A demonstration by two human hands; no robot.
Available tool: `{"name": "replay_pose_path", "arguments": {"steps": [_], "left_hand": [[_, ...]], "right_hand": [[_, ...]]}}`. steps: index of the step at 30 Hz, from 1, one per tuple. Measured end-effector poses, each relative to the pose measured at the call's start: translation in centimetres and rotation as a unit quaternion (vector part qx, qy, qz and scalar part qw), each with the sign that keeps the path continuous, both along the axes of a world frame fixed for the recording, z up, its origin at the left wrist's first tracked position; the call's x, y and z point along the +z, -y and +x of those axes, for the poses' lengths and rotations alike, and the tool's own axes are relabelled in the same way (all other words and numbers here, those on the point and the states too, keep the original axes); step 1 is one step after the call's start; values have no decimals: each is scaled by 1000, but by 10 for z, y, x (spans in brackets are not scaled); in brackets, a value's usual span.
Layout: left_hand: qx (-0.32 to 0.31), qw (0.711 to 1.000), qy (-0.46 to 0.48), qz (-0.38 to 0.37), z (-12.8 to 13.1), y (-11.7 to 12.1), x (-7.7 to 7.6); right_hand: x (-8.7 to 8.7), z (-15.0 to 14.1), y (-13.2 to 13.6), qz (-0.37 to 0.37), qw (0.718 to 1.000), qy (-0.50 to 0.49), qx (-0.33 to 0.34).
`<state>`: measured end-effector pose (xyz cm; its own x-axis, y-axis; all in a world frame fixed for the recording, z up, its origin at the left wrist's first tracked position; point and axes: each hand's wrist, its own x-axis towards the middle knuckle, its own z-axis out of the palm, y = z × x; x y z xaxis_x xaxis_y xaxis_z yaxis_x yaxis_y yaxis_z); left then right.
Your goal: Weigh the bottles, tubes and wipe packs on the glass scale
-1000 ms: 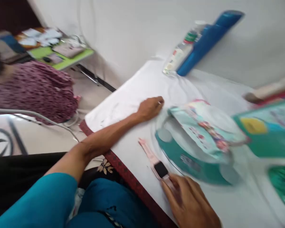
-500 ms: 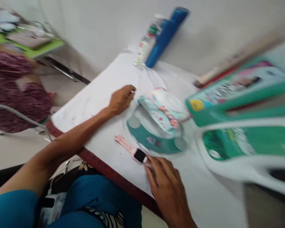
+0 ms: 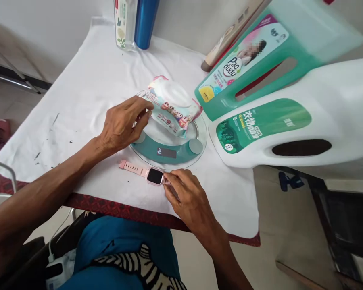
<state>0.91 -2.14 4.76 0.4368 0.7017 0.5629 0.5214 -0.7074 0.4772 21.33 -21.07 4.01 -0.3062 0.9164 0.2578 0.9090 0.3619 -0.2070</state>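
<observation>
My left hand (image 3: 124,123) is closed at the left end of a pack of wet wipes (image 3: 175,108), thumb and index finger bent at its edge. That soft pack, white and pale teal with cartoon figures, rests on a round glass scale (image 3: 181,155) with a teal band and a small display. In front of the scale lies a smartwatch (image 3: 155,176) with a pink strap, face up on the cloth. The fingers of my right hand (image 3: 189,197) pinch the right part of its strap, which they mostly hide.
Two large detergent bottles, one green (image 3: 224,96) and one white (image 3: 213,133), stand at the right. A clear bottle (image 3: 127,28) and a blue cylinder (image 3: 145,24) are at the back, beside the wall. White cloth (image 3: 84,96) covers the table. Slippers (image 3: 290,181) lie on the floor.
My left hand has moved from the bare cloth to the left end of the wipes pack. My right hand stays at the watch strap. The camera view has turned and sharpened.
</observation>
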Motion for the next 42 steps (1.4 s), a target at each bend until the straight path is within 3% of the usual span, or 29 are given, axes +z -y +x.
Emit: {"name": "replay_pose_path", "arguments": {"steps": [5,10,15,18,21,24,28,30,33,37,42], "left_hand": [[-107,991,4,85,10,32,18],[-194,963,11,185,24,57,17],[-172,967,23,188,24,55,12],[-135,968,33,210,18,44,12],[-85,972,41,217,12,29,8],[-48,974,57,214,4,13,-1],[14,991,51,125,-12,-11,-14],[81,995,58,27,-21,-23,-18],[154,978,80,-120,-26,-35,-23],[151,967,38,-204,-19,-40,-25],[136,961,-44,-238,-14,-43,-25]], "right_hand": [[15,1,0,1,1000,27,13],[47,22,-17,30,999,-20,-20],[82,40,-61,116,991,-32,-50],[92,38,-87,128,987,-44,-82],[84,31,-117,87,986,-55,-131],[63,23,-151,21,989,-60,-136],[48,12,-188,-70,982,-63,-164],[52,11,-198,-96,976,-79,-177],[64,10,-211,-96,970,-128,-182],[70,-12,-255,-41,971,-174,-158],[61,-72,-352,-44,980,-165,-100]]}}
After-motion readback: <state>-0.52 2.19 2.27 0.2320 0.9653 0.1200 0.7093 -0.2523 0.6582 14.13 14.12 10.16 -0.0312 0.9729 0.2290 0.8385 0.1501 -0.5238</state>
